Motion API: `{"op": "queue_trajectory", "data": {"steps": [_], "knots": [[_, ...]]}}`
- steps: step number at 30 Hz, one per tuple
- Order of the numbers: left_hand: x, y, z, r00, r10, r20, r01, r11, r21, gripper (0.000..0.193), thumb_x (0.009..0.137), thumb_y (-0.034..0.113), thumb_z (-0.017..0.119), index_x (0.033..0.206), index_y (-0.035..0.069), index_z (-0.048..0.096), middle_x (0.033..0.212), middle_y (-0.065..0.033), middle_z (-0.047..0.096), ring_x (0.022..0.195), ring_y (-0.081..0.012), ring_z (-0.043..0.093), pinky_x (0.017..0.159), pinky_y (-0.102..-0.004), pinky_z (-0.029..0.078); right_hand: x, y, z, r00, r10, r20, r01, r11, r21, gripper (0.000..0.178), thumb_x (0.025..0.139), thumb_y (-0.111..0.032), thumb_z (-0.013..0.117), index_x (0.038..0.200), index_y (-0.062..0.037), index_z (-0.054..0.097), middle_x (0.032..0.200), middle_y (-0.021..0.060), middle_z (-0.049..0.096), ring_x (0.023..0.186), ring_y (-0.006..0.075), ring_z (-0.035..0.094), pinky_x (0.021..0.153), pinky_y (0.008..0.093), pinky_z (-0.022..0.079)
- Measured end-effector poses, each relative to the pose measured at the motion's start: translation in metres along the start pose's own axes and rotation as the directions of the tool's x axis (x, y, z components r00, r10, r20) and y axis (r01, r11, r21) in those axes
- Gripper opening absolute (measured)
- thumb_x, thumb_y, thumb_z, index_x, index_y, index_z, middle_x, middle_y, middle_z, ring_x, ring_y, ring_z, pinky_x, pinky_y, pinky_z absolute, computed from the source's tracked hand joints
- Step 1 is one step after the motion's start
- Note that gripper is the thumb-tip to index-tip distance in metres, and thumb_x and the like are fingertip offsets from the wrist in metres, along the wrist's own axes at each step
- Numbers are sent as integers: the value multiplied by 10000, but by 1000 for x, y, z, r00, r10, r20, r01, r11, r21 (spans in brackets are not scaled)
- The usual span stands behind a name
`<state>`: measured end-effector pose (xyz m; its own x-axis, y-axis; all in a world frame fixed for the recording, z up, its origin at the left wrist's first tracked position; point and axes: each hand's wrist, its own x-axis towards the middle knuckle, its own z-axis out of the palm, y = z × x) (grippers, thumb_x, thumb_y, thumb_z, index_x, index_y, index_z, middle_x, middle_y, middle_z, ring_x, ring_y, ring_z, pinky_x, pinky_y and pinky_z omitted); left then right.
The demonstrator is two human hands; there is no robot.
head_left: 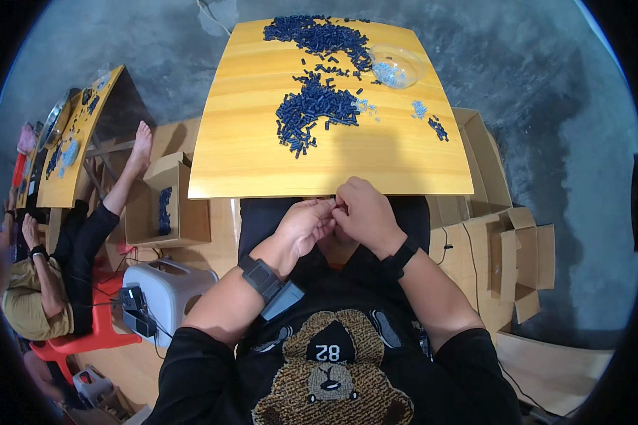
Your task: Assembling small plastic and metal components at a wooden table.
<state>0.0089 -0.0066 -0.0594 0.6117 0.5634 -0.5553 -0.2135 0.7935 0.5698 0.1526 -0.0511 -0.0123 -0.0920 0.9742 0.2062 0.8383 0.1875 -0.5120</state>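
My left hand [307, 225] and my right hand [365, 214] meet just off the near edge of the yellow wooden table [248, 170], above my lap. The fingers of both hands are pinched together, tip to tip. Whatever lies between them is too small and too hidden to name. Ahead on the tabletop spreads a heap of small dark blue cylindrical pieces [312, 110], with a larger heap [315, 35] behind it. A few pale blue small pieces [364, 106] touch the nearer heap's right side. Further right lie a little pile of pale blue pieces [419, 109] and some dark pieces [438, 129].
A clear round dish [411, 67] holds pale blue pieces at the back right. Open cardboard boxes [524, 258] stand right of the table. On the left are a box [191, 212] with dark pieces, a grey stool [166, 290] and a seated person [46, 290] at another table.
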Motion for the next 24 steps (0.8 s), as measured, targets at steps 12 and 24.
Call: {"op": "queue_trajectory", "data": {"steps": [12, 24], "knots": [[4, -7, 2, 998, 59, -22, -62, 989, -138, 117, 902, 122, 497, 963, 44, 560, 867, -29, 593, 779, -123, 566, 687, -247, 464, -1, 3, 6, 999, -10, -31, 11, 999, 49, 137, 708, -132, 609, 705, -11, 544, 750, 143, 528, 769, 323, 534, 671, 409, 448], [9, -18, -4, 990, 134, 40, -122, 969, -217, 128, 905, 120, 475, 969, 36, 548, 895, -41, 582, 768, -138, 554, 673, -288, 465, -4, -1, 13, 994, 1, -108, 6, 998, 66, 89, 713, -93, 610, 721, -11, 576, 698, 139, 555, 679, 312, 557, 612, 388, 455]]}}
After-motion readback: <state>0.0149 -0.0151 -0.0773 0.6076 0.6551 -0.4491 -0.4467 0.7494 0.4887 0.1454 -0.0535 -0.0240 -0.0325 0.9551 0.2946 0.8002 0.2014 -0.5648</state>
